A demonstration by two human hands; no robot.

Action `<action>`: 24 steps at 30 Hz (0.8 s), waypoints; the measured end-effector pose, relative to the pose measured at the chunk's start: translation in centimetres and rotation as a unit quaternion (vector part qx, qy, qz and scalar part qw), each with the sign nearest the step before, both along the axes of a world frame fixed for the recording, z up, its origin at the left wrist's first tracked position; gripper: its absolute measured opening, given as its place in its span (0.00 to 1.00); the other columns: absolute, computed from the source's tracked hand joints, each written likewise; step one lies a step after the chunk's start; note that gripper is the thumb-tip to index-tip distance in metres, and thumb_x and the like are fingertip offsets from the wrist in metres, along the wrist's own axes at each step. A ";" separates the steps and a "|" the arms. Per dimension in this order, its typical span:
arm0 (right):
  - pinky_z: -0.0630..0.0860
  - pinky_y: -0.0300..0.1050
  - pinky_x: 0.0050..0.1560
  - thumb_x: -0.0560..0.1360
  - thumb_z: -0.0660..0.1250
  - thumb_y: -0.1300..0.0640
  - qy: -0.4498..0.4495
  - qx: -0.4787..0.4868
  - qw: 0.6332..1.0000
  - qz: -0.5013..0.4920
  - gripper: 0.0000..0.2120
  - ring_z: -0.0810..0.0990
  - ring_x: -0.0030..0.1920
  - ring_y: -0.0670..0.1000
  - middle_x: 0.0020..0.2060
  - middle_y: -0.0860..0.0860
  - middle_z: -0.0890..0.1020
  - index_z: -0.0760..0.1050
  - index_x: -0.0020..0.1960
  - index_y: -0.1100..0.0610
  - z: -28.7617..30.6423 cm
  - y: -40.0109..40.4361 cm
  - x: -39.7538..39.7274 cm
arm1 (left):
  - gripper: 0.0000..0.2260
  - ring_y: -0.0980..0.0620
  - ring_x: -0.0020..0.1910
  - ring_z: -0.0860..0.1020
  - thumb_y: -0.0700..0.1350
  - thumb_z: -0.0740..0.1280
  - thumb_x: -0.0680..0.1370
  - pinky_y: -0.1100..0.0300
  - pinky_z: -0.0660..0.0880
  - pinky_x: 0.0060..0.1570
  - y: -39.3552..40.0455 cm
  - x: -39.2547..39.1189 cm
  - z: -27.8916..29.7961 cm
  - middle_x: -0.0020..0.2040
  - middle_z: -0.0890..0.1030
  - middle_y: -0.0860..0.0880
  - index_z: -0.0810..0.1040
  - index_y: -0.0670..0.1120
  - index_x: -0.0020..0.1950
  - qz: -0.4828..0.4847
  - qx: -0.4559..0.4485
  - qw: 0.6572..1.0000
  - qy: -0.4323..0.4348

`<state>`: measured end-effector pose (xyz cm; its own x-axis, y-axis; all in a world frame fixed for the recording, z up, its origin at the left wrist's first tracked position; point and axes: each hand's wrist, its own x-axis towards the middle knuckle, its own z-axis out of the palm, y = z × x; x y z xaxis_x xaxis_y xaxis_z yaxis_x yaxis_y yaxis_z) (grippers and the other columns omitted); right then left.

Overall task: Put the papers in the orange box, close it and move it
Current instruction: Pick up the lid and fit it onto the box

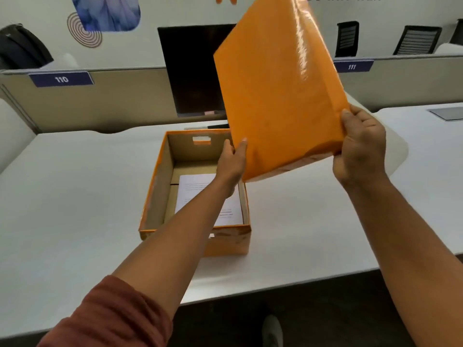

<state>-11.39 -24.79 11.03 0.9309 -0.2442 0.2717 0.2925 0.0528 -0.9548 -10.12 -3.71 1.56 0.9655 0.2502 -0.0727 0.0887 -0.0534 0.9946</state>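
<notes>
The orange box (160, 181) stands open on the white table, with white papers (226, 211) lying flat on its bottom, partly hidden by my left forearm. Above and to the right of the box I hold its glossy orange lid (278, 91) up in the air, tilted steeply with the top face toward me. My left hand (231, 162) grips the lid's lower left corner. My right hand (360, 146) grips its lower right corner.
The white table (75, 196) runs wide to both sides, its front edge close to me. A dark monitor (193, 71) stands behind the box. Beige dividers marked 110 and 111 and black chairs lie beyond. A shoe (271, 331) shows on the floor.
</notes>
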 end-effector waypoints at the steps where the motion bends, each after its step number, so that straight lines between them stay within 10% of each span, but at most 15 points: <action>1: 0.82 0.41 0.44 0.81 0.60 0.46 0.009 0.023 1.000 0.010 0.06 0.83 0.50 0.47 0.51 0.39 0.82 0.76 0.52 0.44 0.0 0.1 -0.1 | 0.28 0.46 0.64 0.71 0.63 0.54 0.81 0.48 0.69 0.53 0.7 -0.5 0.3 0.72 0.69 0.47 0.58 0.50 0.77 0.016 -0.003 1.000 -0.011; 9: 0.83 0.52 0.46 0.81 0.61 0.51 0.132 0.169 0.967 0.140 0.17 0.85 0.53 0.55 0.58 0.54 0.84 0.74 0.67 0.53 -2.9 3.2 -0.6 | 0.20 0.46 0.53 0.81 0.65 0.52 0.80 0.45 0.80 0.55 7.5 -3.4 0.3 0.56 0.82 0.48 0.76 0.55 0.58 0.122 -0.102 0.985 0.065; 15: 0.83 0.46 0.40 0.78 0.64 0.41 0.179 -0.011 0.969 0.172 0.19 0.86 0.49 0.52 0.51 0.50 0.86 0.77 0.64 0.50 -8.6 5.3 -2.0 | 0.19 0.51 0.38 0.79 0.63 0.52 0.80 0.57 0.73 0.33 11.4 -7.5 -1.7 0.39 0.80 0.51 0.74 0.54 0.39 0.232 0.032 0.969 0.083; 24: 0.83 0.56 0.46 0.75 0.67 0.40 0.235 -0.189 0.937 0.175 0.27 0.82 0.53 0.58 0.58 0.54 0.81 0.75 0.66 0.57 -13.8 8.4 -3.2 | 0.19 0.48 0.39 0.77 0.58 0.57 0.80 0.51 0.76 0.43 15.0 -11.0 -3.7 0.37 0.78 0.48 0.74 0.50 0.36 0.261 0.092 0.954 0.116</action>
<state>-14.62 -16.43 -2.81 0.9747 0.1289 -0.1827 -0.1372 -0.3008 -0.9438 -21.15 11.31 -2.15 0.6687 0.7220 -0.1778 0.3677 -0.1133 0.9230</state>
